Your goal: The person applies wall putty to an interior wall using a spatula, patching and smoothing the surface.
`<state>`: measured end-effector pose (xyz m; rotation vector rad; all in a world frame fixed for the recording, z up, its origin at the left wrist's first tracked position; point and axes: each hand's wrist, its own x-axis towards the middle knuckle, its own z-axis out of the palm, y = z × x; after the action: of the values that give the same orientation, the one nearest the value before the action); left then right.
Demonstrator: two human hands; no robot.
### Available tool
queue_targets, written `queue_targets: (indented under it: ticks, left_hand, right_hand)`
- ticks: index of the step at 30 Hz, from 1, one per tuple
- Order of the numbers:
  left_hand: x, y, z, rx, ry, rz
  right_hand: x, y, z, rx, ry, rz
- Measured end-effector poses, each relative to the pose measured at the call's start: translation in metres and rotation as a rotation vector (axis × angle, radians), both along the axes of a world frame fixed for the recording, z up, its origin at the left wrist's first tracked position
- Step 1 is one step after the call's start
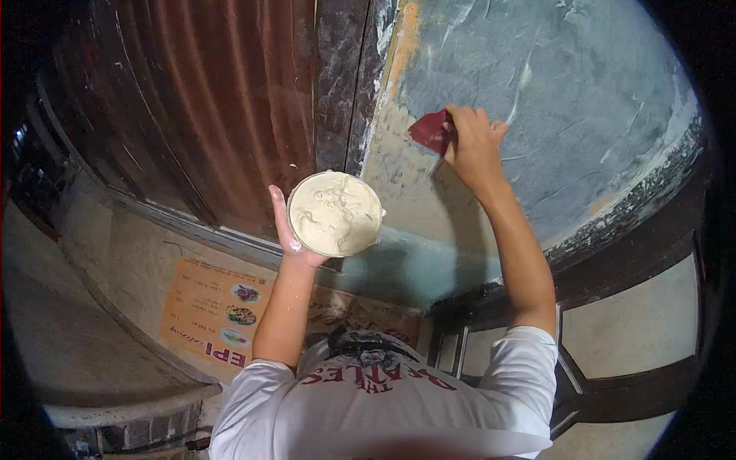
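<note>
My left hand (287, 226) holds up a round tub of cream-white putty (334, 215), its thumb along the rim and the other fingers hidden beneath. White smears mark that thumb and palm. Farther right, my right hand (474, 142) pinches a dark red putty scraper (431, 132) by its edge. The scraper's blade lies against the wall (529, 100) or just off it; I cannot tell which. Around the blade the wall carries a pale beige patch (399, 165), bordered by rough grey-blue plaster with white streaks.
Left of the wall stands a brown corrugated panel (222, 92) beside a dark wooden post (337, 84). An orange printed banner (203, 307) lies on the floor at lower left. Dark-framed panels (636, 322) curve along the right. A low brick edge (138, 433) is at bottom left.
</note>
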<state>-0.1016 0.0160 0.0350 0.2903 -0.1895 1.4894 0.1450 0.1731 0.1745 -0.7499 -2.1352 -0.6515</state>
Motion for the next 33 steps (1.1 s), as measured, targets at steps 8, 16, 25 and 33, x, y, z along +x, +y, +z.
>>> queue_targets:
  ticks: [8, 16, 25, 33]
  left_hand:
    - [-0.001, -0.004, -0.001, -0.093, 0.110, 0.111]
    - [-0.006, -0.003, -0.004, -0.071, 0.028, 0.063]
    - [-0.008, -0.006, 0.000, -0.011, -0.072, -0.034]
    - [-0.010, -0.007, -0.001, -0.049, 0.005, 0.036]
  right_hand:
    - [0.002, -0.005, 0.004, 0.008, 0.082, 0.094]
    - [0.001, 0.005, 0.019, 0.043, 0.243, 0.043]
    - [-0.005, 0.004, 0.007, 0.054, 0.136, 0.020]
    - [0.003, -0.006, -0.005, -0.065, -0.004, -0.008]
